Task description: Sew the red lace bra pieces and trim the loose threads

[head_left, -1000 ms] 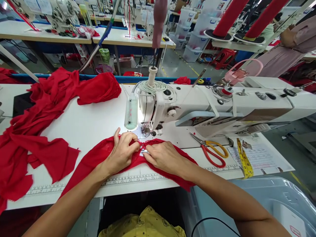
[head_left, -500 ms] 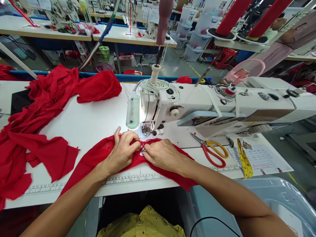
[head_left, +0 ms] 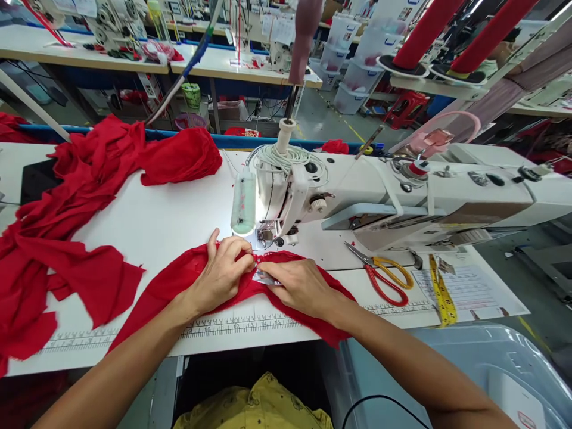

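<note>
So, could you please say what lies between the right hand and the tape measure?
The head view shows scissors and an edge of red cloth.

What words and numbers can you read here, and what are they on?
Nothing reads clearly.
Black-marked ruler strip on the white tabletop: numbers too small.
Yellow tape measure: markings too small.
White printed paper sheet beside it: too blurred.
White paper sheets on white sewing machines behind: too blurred.
White rectangular item in translucent blue plastic bin: red mark, unreadable.
</note>
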A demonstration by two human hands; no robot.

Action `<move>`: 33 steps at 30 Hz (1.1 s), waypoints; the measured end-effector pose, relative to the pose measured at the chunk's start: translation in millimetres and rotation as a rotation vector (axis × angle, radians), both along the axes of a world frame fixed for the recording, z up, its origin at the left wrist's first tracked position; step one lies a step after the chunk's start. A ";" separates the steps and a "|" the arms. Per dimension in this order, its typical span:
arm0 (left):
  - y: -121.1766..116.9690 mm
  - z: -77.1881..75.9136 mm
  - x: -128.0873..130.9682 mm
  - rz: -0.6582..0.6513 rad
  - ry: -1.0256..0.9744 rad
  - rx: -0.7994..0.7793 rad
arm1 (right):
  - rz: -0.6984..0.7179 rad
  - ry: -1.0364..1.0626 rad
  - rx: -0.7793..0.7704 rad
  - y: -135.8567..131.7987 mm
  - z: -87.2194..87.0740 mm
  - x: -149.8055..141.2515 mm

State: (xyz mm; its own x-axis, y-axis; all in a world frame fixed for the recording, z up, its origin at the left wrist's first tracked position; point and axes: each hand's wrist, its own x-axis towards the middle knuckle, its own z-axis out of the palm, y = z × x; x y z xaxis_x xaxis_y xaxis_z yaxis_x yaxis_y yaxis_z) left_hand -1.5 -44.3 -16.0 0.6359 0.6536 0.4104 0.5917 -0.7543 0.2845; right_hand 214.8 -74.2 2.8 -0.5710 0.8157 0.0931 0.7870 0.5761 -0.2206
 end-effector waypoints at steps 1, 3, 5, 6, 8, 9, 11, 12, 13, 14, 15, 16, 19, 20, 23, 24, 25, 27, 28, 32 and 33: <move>-0.1 0.2 0.0 0.002 -0.004 -0.003 | 0.031 0.029 0.003 0.0 -4.9 0.0; -0.4 0.9 0.0 0.004 -0.005 -0.012 | 0.070 0.056 0.009 0.4 -13.9 -1.1; -0.8 1.7 0.1 0.005 0.000 -0.027 | 0.086 0.056 0.027 0.7 -20.7 -2.5; -1.0 2.1 0.2 0.007 0.002 -0.035 | 0.090 0.052 0.043 0.5 -23.1 -2.9; -1.4 2.3 0.4 0.014 0.000 -0.044 | 0.098 0.046 0.080 -0.3 -26.1 -3.2; -1.6 2.2 0.5 0.020 -0.002 -0.043 | 0.103 0.046 0.096 -0.9 -27.0 -3.4; -1.7 1.4 0.7 0.031 -0.001 -0.033 | 0.112 0.044 0.114 -1.7 -27.9 -4.0; -1.7 0.8 0.6 0.033 0.003 -0.025 | 0.114 0.039 0.115 -1.8 -28.0 -4.5; -1.6 0.2 0.4 0.033 0.008 -0.016 | 0.115 0.029 0.110 -1.5 -27.8 -5.0; -1.5 -0.4 0.0 0.032 0.017 -0.008 | 0.113 0.016 0.099 -1.0 -27.3 -5.4; -1.5 -0.7 -0.7 0.030 0.032 -0.002 | 0.105 0.000 0.083 -0.3 -26.3 -5.4; -1.6 -0.6 -1.5 0.027 0.054 0.004 | 0.095 -0.015 0.060 0.3 -24.6 -4.9; -4.1 5.0 -4.3 0.068 0.147 0.054 | 0.052 -0.016 -0.027 -1.5 -16.2 -0.9; -6.0 8.8 -4.9 0.101 0.173 0.083 | 0.017 0.004 -0.048 -4.2 -12.7 0.3; -14.6 21.8 -3.1 0.200 0.153 0.114 | -0.145 0.088 -0.049 -17.6 -4.3 -0.7; -18.0 24.6 -1.2 0.204 0.113 0.077 | -0.191 0.107 -0.031 -22.4 -3.4 -2.9; -21.4 25.8 1.1 0.193 0.063 0.023 | -0.213 0.119 -0.009 -26.4 -3.7 -5.6; -27.4 21.8 5.3 0.147 -0.021 -0.095 | -0.196 0.129 0.036 -29.9 -7.9 -10.2; -29.8 16.9 6.3 0.128 -0.043 -0.134 | -0.170 0.134 0.060 -29.1 -11.5 -10.8; -35.5 -8.6 -1.2 0.125 -0.009 -0.157 | -0.100 0.177 0.100 -17.9 -25.1 3.1; -35.9 -12.8 -4.9 0.132 0.005 -0.165 | -0.099 0.181 0.095 -15.9 -26.7 8.6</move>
